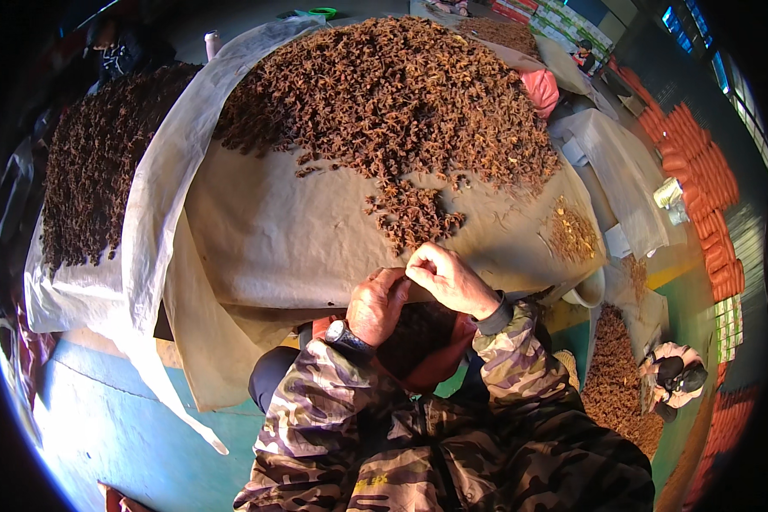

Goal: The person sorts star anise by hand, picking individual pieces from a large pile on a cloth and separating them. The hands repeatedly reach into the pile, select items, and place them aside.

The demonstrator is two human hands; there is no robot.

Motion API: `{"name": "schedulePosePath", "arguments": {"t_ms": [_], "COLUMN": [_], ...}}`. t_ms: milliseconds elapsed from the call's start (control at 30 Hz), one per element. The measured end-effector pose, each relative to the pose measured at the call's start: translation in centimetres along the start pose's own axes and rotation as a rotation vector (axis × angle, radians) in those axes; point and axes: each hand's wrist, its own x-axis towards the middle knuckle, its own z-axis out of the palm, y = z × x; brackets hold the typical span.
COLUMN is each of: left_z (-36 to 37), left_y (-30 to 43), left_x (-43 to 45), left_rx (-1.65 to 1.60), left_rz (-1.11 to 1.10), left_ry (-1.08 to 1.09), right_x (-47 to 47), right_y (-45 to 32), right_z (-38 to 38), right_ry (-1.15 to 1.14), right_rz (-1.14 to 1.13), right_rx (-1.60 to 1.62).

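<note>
My left hand (pixel 374 308), with a wristwatch (pixel 336 331) at its wrist, is curled above the table's front edge. My right hand (pixel 453 283) meets it from the right, thumb and forefinger drawn together in a ring. The fingertips of both hands nearly touch; whether anything small sits between them is hidden. Just beyond the fingers lies a small cluster of dried star anise (pixel 416 221), joined to a large star anise heap (pixel 384 96) on a plastic-sheeted table (pixel 281 224). Below my hands is an open red container or bag (pixel 432 377) with dark contents.
A small pile of pale debris (pixel 573 230) lies at the table's right. Leftward, a raised plastic sheet (pixel 166 160) separates another star anise heap (pixel 109 166). A white bucket (pixel 587 289) stands by the right corner. A person (pixel 675 377) sits beside a floor heap (pixel 614 377). Red sacks (pixel 697 166) are stacked farther right.
</note>
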Motion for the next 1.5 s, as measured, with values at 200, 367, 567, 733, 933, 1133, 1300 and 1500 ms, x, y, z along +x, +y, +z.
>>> {"name": "schedulePosePath", "arguments": {"t_ms": [200,367,567,733,933,1133,1300,1500], "left_z": [1.9,2.0,1.2,1.2,1.0,1.4,1.0,1.5], "left_y": [-0.4,0.3,0.3,-0.4,-0.6,-2.5,-1.6,-1.2], "left_x": [-0.9,-1.7,-0.9,-0.6,-0.8,-0.8,0.1,0.9], "left_rx": [-0.082,0.128,0.090,0.188,0.085,0.048,-0.072,-0.167], "left_rz": [-0.186,-0.143,-0.216,-0.247,-0.179,-0.299,-0.384,-0.149], "left_ry": [-0.098,-0.252,-0.160,-0.105,-0.037,-0.099,-0.053,0.171], "right_x": [-2.4,-4.3,-4.7,0.5,4.9,4.3,3.5,1.9], "right_y": [0.4,3.9,5.2,2.3,2.2,2.9,3.2,2.5], "right_z": [-0.5,-4.7,-7.4,0.0,3.7,3.7,3.0,2.9], "right_ry": [0.120,0.436,0.569,0.302,0.108,0.159,0.304,0.202], "right_rz": [-0.058,-0.104,0.127,-0.083,-0.084,-0.176,-0.209,-0.217], "right_rx": [-0.032,-0.327,-0.853,-0.407,-0.687,-0.645,-0.415,-0.134]}}
